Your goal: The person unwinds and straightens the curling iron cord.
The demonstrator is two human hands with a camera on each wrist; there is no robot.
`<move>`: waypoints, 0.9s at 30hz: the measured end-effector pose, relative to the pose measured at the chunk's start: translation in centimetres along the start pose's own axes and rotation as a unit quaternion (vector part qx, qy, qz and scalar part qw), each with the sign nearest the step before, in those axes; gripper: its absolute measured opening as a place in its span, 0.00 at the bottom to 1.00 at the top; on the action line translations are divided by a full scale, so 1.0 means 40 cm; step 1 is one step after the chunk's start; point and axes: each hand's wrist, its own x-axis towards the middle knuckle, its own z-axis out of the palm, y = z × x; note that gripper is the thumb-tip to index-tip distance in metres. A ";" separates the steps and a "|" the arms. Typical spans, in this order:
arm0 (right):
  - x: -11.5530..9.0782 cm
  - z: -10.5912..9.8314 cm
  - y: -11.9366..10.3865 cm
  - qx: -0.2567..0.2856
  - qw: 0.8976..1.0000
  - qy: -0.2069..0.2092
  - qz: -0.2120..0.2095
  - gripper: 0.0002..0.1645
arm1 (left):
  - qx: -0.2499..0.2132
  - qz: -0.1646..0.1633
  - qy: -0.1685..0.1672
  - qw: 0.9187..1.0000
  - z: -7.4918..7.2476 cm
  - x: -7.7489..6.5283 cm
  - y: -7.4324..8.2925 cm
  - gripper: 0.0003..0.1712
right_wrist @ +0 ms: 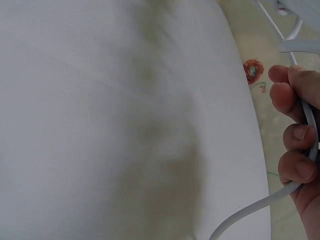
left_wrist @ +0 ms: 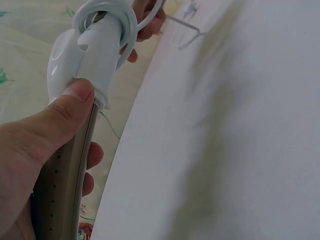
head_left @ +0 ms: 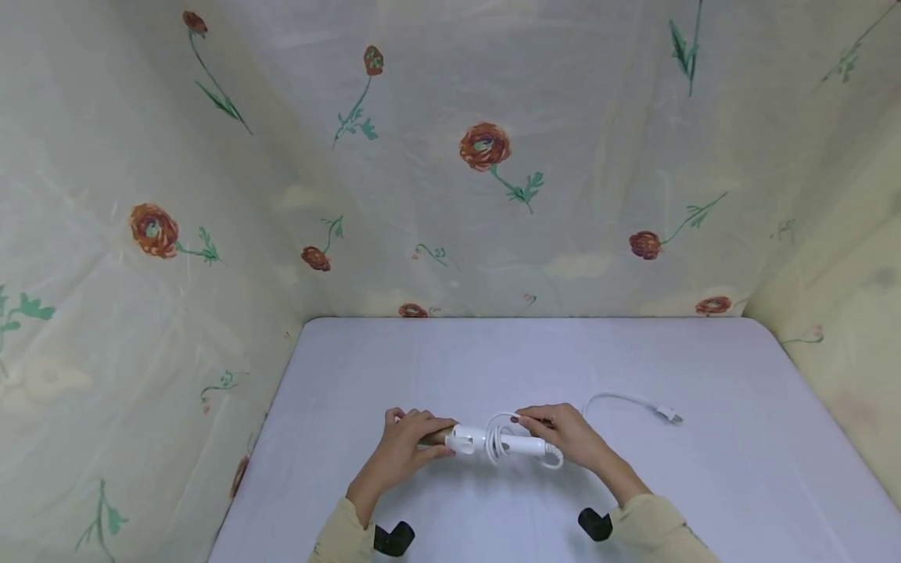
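Observation:
My left hand (head_left: 410,444) grips a white curling iron (head_left: 524,446) by its brown-gold barrel (left_wrist: 62,185), the thumb lying near where the barrel meets the white part. The iron is held above the table, lying roughly crosswise. Loops of its white cord (head_left: 494,444) are wound round the handle. At the handle end, my right hand (head_left: 573,434) pinches the cord between thumb and forefinger, and in the right wrist view the cord (right_wrist: 265,201) also runs through the other curled fingers. The cord's free end lies on the table to the right, ending in a plug (head_left: 669,415).
A white-covered table (head_left: 436,360) spreads beneath the hands. Flower-patterned sheeting (head_left: 563,156) hangs behind it and along both sides. Black wrist pieces (head_left: 396,539) show by the sleeves near the front.

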 end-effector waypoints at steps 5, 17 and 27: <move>-0.007 0.023 0.008 0.001 1.000 0.013 -0.006 0.14 | 0.003 0.002 0.014 1.000 -0.001 0.003 0.002 0.27; -0.046 0.091 0.019 0.043 0.999 0.012 0.022 0.14 | -0.002 0.000 0.008 1.000 0.001 -0.002 0.000 0.26; -0.073 0.115 0.009 0.019 0.998 0.014 0.062 0.14 | 0.003 -0.015 0.033 0.999 0.000 0.005 0.004 0.27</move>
